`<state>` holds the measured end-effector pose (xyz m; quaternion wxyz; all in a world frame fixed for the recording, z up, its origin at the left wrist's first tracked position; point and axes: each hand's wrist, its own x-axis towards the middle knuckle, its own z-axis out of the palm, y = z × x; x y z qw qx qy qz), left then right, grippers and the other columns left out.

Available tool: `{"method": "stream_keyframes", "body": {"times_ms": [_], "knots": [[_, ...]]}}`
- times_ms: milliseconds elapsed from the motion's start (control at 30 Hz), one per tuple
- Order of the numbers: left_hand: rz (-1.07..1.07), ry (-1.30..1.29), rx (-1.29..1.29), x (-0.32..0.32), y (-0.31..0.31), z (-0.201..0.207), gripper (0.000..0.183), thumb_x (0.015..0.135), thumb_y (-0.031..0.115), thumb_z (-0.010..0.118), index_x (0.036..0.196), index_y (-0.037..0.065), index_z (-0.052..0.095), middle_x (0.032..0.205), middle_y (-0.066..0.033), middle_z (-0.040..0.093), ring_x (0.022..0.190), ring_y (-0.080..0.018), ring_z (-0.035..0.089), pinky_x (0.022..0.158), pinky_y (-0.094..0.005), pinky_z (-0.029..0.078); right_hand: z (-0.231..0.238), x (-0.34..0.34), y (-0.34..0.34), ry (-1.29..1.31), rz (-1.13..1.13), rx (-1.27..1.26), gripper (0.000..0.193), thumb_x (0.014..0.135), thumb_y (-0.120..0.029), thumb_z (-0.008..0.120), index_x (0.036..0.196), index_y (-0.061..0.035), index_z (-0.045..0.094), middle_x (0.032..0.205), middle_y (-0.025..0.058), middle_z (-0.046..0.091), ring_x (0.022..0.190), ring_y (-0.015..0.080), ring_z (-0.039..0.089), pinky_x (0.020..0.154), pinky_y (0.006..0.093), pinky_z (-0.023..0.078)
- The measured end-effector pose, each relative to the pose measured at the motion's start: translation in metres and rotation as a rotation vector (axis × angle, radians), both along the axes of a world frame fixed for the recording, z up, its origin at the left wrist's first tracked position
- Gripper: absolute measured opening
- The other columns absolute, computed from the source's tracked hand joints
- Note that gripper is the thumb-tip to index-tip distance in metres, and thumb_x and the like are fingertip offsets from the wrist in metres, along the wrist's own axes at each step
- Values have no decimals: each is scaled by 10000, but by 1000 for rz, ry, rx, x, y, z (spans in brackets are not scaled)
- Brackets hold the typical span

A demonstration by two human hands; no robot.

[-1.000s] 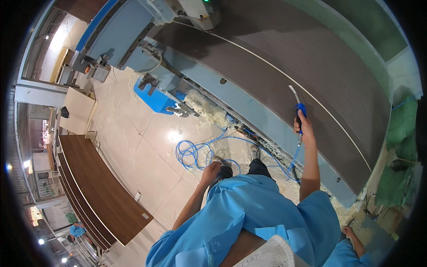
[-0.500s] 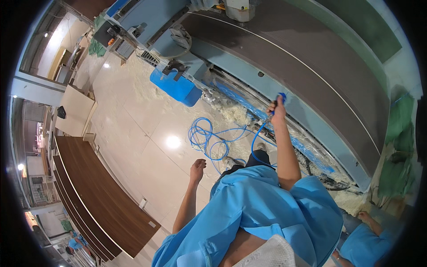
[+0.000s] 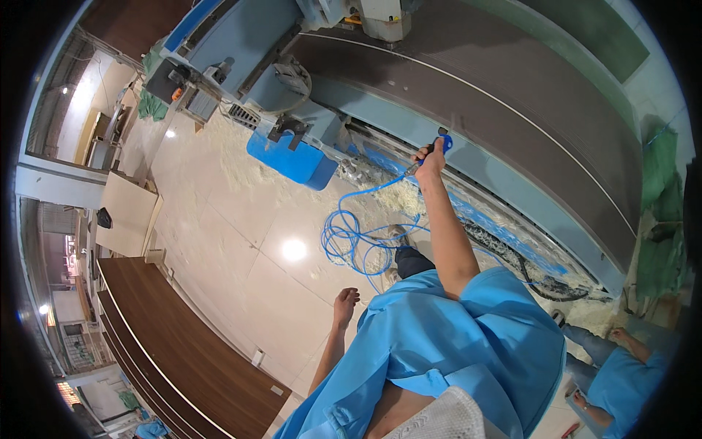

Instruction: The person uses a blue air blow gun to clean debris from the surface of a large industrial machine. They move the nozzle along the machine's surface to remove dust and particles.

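My right hand [image 3: 430, 159] is wrapped round a blue air blow gun [image 3: 447, 142], held out over the near edge of the light-blue machine bed. From the gun's lower end a thin blue air hose [image 3: 365, 192] runs back to loose loops on the floor. Low at my side hangs my left hand [image 3: 345, 306], its fingers curled in with nothing seen in them. A dark grey panel [image 3: 497, 132] covers the machine bed beyond the gun. Pale dust and shavings [image 3: 398, 199] lie along the bed's side rail and the floor.
A blue plastic bin [image 3: 289, 157] stands under the machine's left end. A spindle head [image 3: 384, 18] hangs over the bed at the top. Stacked brown wood-grain boards [image 3: 183, 336] lie at the left. A co-worker in a blue shirt [image 3: 629, 388] is at the lower right.
My right hand has moved left along the bed's edge with the blow gun. My view and body have shifted, and the hose loops lie differently. My left hand stays curled.
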<state>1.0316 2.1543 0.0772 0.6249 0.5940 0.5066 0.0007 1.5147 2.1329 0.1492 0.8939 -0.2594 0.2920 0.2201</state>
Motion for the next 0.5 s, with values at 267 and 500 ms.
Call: {"method": "stream_keyframes", "body": {"times_ms": [267, 500], "knots": [[6, 7, -7, 39, 44, 13, 335, 980, 276, 514, 1156, 7, 609, 1015, -125, 681, 901, -200, 656, 778, -314, 492, 7, 60, 36, -28, 144, -76, 464, 920, -505, 596, 718, -114, 453, 533, -23, 401, 436, 127, 382, 454, 331, 327], [156, 29, 50, 63, 80, 26, 304, 981, 282, 525, 1105, 25, 630, 948, -73, 671, 843, -150, 633, 726, -274, 463, 4, 131, 36, -59, -69, -75, 448, 939, -480, 576, 712, -111, 462, 527, -16, 390, 432, 129, 375, 457, 330, 341]]}}
